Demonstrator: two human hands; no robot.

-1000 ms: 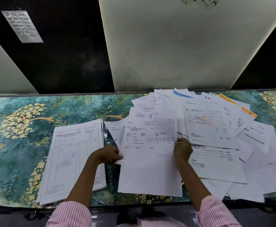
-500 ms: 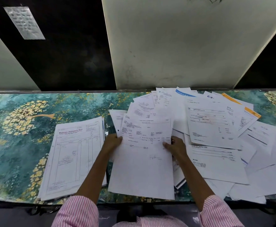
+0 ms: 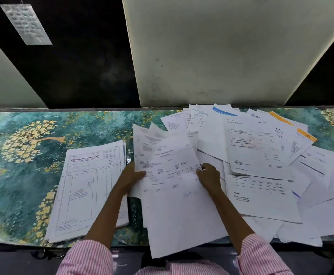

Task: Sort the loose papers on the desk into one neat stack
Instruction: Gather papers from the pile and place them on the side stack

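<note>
Holding a small sheaf of printed sheets [image 3: 174,205] from both sides, the left hand [image 3: 131,178] and the right hand [image 3: 208,176] meet over the near middle of the table [image 3: 23,165], whose top bears a teal pattern with yellow blossoms. The left thumb lies flat on the top sheet's left edge, while the other left fingers [image 3: 129,171] are tucked beneath the paper, so that side is pinched. The right fingers [image 3: 200,171] curl onto the sheet's right edge and grip it. The top sheet sits tilted, and its blank lower part hangs past the table's near edge toward the person. A few more sheets fan out behind its upper left corner. Just left of the left hand lies the neat stack [image 3: 90,187], squared up and topped by a ruled invoice with a red stationery-shop heading. The left forearm crosses the stack's near right corner. To the right of the right hand, the loose papers [image 3: 261,155] overlap at many angles from the table's far edge to its near edge. Among them are a sheet with an orange border [image 3: 305,133] and one with a blue header [image 3: 223,112]. Pink-striped sleeves [image 3: 86,259] cover both arms near the bottom of the view.
</note>
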